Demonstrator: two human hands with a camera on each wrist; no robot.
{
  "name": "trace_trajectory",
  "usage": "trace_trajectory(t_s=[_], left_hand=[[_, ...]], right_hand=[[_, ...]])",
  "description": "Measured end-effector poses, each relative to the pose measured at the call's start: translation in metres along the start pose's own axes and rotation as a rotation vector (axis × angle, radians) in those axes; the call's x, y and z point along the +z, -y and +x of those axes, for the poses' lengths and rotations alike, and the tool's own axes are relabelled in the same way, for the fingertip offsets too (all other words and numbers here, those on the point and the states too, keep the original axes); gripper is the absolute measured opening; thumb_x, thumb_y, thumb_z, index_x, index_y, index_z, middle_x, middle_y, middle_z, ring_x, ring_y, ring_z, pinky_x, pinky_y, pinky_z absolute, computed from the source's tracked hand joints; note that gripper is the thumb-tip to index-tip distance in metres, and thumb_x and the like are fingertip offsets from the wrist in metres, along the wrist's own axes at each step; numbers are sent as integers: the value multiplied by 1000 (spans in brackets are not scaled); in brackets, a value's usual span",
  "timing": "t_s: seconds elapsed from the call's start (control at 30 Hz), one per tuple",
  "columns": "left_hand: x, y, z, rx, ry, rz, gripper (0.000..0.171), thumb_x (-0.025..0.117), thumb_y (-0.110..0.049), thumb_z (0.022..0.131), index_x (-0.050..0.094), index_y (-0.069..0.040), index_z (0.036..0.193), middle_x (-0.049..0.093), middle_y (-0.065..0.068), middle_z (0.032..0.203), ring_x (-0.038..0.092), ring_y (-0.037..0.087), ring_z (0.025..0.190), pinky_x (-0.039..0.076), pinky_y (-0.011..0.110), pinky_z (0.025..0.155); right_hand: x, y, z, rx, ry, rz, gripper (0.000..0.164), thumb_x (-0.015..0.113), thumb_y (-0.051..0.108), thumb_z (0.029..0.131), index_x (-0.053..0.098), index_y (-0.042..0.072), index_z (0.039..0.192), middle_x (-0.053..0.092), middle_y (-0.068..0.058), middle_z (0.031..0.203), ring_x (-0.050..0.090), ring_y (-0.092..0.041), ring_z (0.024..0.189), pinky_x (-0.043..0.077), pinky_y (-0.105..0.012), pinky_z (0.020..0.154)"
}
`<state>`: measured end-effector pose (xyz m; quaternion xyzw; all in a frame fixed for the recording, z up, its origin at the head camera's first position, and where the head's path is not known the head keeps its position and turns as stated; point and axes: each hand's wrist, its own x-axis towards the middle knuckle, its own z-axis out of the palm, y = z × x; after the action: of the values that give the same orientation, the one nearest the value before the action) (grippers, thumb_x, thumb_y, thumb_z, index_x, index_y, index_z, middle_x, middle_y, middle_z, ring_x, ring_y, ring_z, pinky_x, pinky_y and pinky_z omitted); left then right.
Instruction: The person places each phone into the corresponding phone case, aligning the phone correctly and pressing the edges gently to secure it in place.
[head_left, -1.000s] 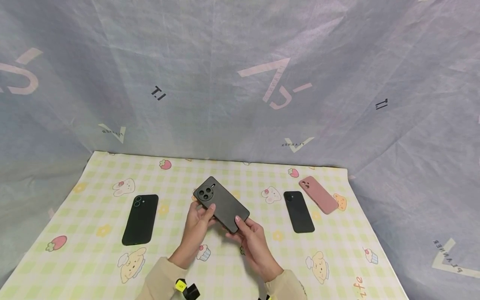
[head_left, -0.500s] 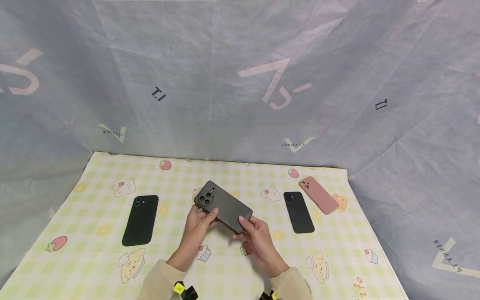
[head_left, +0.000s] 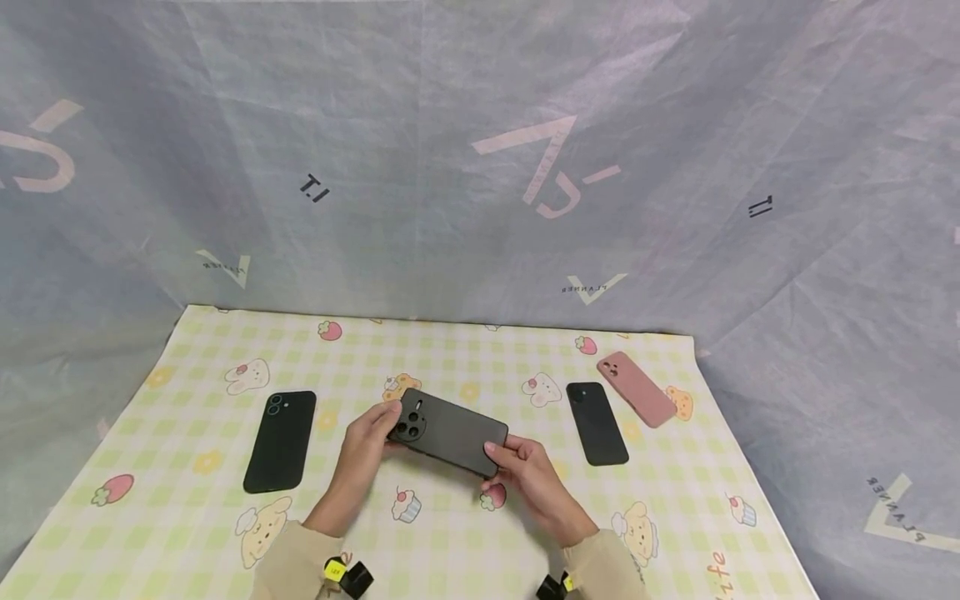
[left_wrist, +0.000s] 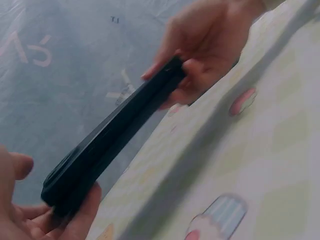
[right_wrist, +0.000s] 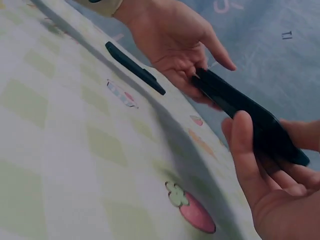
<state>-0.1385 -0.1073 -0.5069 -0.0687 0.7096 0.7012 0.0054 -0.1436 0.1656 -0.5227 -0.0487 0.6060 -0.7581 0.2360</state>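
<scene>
A dark grey phone [head_left: 453,433] with a round camera block is held level between the hands, back side up. In the left wrist view the phone [left_wrist: 115,130] shows edge-on, and two dark layers seem to part along its side. My left hand [head_left: 367,433] holds the camera end, its fingers curled under it. Seen from the right wrist, the thumb of this left hand [right_wrist: 172,42] stands away from the phone. My right hand [head_left: 528,475] pinches the other end, thumb on the back and fingers beneath. The phone's underside is mostly hidden.
A black phone [head_left: 281,442] lies left of the hands. To the right lie another black phone [head_left: 597,425] and a pink phone [head_left: 637,390]. All rest on a checked tablecloth [head_left: 187,533], with a grey fabric curtain [head_left: 420,250] behind.
The dark grey phone has turned closer to crosswise and its camera end has come nearer. My left hand has shifted left to the camera corner, my right hand slightly right.
</scene>
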Motion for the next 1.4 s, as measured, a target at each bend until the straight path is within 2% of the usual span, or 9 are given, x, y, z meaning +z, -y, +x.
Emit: trace_trajectory(t_s=[0.1,0.17,0.23,0.43,0.6,0.8,1.0,1.4], left_hand=[[-8,-2,2,0,-16,107,50,59,-44,112,68,-6,143,66,12,146,62,26,135,53,39,109],[-11,-3,2,-3,-9,164,52,61,-47,110,69,-7,142,69,11,143,58,27,142,46,45,118],[-13,-2,2,-8,2,202,55,64,-49,108,70,-6,142,72,12,138,58,29,142,41,51,122],[-16,4,2,11,14,310,50,71,-45,105,73,-6,137,78,12,126,68,32,130,46,54,117],[-15,6,3,54,21,328,46,70,-40,106,74,-4,135,78,11,124,69,30,127,49,53,115],[-15,7,3,95,26,346,45,69,-37,107,73,-3,136,76,12,130,67,30,130,50,52,114],[-16,7,4,112,30,367,44,68,-36,108,73,-3,137,73,13,135,62,32,137,47,52,117],[-16,6,5,125,29,382,42,66,-34,109,73,-4,138,71,13,139,58,33,141,45,53,119]], right_hand=[[-4,-1,-3,26,67,-12,43,65,22,110,61,-9,139,78,-3,86,73,-12,64,60,-27,61],[-6,0,-4,32,94,-20,42,65,22,110,61,-9,139,79,-3,89,74,-12,66,60,-27,63],[-7,1,-4,30,124,-25,43,64,21,110,61,-9,140,80,-3,92,74,-12,67,61,-28,64],[-10,3,-4,25,173,-57,41,63,19,110,62,-12,137,80,-5,96,74,-12,67,62,-28,68],[-11,4,-4,22,186,-66,42,64,17,110,60,-15,137,80,-6,96,75,-11,68,63,-27,69],[-12,3,-4,28,175,-75,43,63,17,110,60,-15,139,81,-6,97,75,-12,69,63,-27,68],[-11,1,-2,31,167,-84,43,64,19,110,61,-13,139,81,-5,97,75,-11,69,63,-27,68],[-10,2,-1,45,146,-84,42,65,20,109,63,-11,138,81,-6,96,76,-12,68,63,-28,66]])
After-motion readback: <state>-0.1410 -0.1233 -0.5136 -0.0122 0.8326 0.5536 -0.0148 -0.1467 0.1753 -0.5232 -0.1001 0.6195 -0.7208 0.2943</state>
